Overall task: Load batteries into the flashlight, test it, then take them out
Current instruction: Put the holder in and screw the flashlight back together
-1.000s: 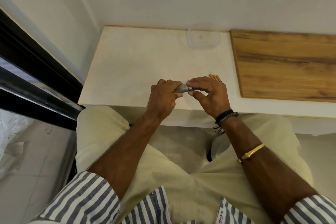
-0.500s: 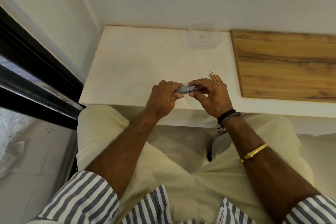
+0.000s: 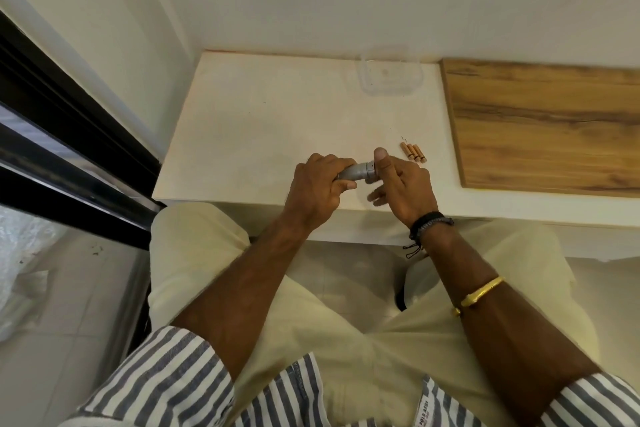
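Observation:
A small grey flashlight [image 3: 356, 173] lies level between my hands above the front edge of the white table [image 3: 263, 135]. My left hand [image 3: 317, 189] is wrapped around its body. My right hand [image 3: 401, 184] pinches the flashlight's right end between thumb and fingers, with the other fingers spread below. Three copper-coloured batteries [image 3: 412, 152] lie side by side on the table just beyond my right hand. The flashlight's right end is hidden by my fingers.
A clear plastic box [image 3: 389, 76] stands at the back of the table against the wall. A wooden board [image 3: 547, 125] covers the surface to the right. A dark window frame [image 3: 69, 135] runs along the left. My knees are below the table edge.
Both hands stay on the flashlight. My right hand has turned on its end: the thumb now points up over it and the lower fingers have opened out. The batteries have not moved.

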`<state>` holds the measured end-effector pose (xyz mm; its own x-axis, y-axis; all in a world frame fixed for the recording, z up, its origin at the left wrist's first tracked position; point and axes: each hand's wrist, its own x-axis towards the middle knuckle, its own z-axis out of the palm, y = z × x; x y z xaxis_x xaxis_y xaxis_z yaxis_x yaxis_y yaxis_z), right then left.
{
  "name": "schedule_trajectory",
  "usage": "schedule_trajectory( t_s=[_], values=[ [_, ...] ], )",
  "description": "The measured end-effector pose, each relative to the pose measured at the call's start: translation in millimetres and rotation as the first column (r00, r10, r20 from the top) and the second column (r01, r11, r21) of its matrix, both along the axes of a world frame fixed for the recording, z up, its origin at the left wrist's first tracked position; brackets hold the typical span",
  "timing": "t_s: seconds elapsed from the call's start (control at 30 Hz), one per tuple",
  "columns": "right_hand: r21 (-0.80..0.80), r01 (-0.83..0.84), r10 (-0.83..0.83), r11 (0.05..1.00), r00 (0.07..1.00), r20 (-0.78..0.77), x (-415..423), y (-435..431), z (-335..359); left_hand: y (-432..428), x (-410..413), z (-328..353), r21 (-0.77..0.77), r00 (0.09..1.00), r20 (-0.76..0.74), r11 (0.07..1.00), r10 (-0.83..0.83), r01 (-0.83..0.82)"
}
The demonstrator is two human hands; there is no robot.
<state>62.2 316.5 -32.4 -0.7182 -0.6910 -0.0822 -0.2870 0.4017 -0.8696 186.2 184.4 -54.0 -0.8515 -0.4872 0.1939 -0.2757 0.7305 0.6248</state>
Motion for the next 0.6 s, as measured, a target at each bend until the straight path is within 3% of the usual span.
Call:
schedule_trajectory(
  t_s=[0.07,0.17,0.3,0.5,0.6],
  values=[
    [-0.118,-0.061,0.076,0.991,0.99,0.121,-6,3,0,-2,-1,-2,0.005,1.0,0.005,1.0,0.016,-0.016],
    [-0.138,-0.176,0.178,0.975,0.984,0.0,-14,7,-2,-3,-1,-4,-0.002,0.999,0.029,1.0,0.028,-0.028],
    [-0.126,-0.11,0.105,0.986,0.993,-0.049,-9,6,-3,-2,-1,-4,-0.024,0.999,0.032,1.0,0.013,-0.012],
    [0.168,0.056,-0.022,0.984,0.98,-0.198,-3,1,-3,2,-1,-4,-0.05,0.998,0.039,0.997,-0.051,0.053],
    [0.06,-0.029,0.029,0.998,1.0,0.008,-6,2,-5,0,-1,-5,-0.035,0.999,0.04,0.999,-0.011,0.013]
  ],
)
